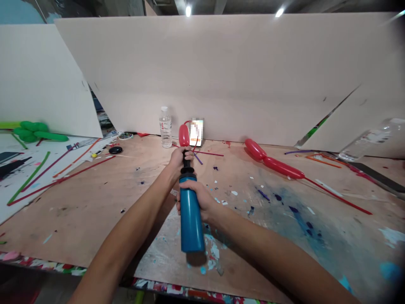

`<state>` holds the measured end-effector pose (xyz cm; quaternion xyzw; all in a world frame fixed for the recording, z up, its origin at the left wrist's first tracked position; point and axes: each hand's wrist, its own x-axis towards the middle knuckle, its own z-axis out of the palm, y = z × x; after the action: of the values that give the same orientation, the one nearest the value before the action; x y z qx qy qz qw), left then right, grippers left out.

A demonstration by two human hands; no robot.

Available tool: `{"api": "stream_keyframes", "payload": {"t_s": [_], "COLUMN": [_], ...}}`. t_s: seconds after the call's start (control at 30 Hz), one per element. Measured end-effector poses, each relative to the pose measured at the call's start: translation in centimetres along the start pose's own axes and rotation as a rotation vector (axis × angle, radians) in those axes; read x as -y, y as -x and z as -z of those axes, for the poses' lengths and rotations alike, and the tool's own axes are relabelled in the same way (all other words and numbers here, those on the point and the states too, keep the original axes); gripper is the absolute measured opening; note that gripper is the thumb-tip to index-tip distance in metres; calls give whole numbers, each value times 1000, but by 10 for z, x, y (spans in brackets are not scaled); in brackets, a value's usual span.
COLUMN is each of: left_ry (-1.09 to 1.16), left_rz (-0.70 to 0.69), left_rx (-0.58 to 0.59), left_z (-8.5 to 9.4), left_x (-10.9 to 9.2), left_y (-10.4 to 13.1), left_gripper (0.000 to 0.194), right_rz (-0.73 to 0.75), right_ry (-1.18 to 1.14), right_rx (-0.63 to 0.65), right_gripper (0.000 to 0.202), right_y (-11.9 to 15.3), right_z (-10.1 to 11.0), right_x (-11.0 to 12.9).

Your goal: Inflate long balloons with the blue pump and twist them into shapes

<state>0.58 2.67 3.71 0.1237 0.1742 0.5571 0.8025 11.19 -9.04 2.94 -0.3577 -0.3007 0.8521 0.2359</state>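
Note:
A blue balloon pump (192, 226) with a black neck points away from me above the table. My right hand (202, 198) is wrapped round its blue barrel near the top. At the far end of the pump, my left hand (181, 159) is closed about the black nozzle. Just beyond those fingers rises a partly inflated red balloon (184, 135), with a thin uninflated tail curving off its tip. The left fingers hide where balloon and nozzle meet.
A phone (198, 139) leans on the white board (221, 76) behind a water bottle (166, 128)'s right side. Another red balloon (281, 166), half inflated, lies at right near a tilted bottle (367, 143). Green balloons (31, 131) and several flat ones lie left.

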Motion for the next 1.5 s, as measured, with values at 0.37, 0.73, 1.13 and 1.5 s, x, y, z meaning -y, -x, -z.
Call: {"api": "stream_keyframes", "payload": {"t_s": [0.37,0.73,1.13,1.5], "left_ry": [-100,-164,-161,-97], "left_rz": [48,95,73,66], "left_rx": [-4,33,-1,-5], "left_z": [2,-10,-9,-6], "left_x": [9,13,13,-6], "left_y": [-2,9,10,8], "left_gripper": [6,22,25,28], "right_rz": [39,57,40,22], "right_ry": [25,40,58,-38], "right_rx": [-33,-31,-46,-105], "right_gripper": [24,21,26,26], "right_y": [-4,-7,-8,12], "right_z": [13,17,17,-12], "right_x": [12,7,5,-19]}}
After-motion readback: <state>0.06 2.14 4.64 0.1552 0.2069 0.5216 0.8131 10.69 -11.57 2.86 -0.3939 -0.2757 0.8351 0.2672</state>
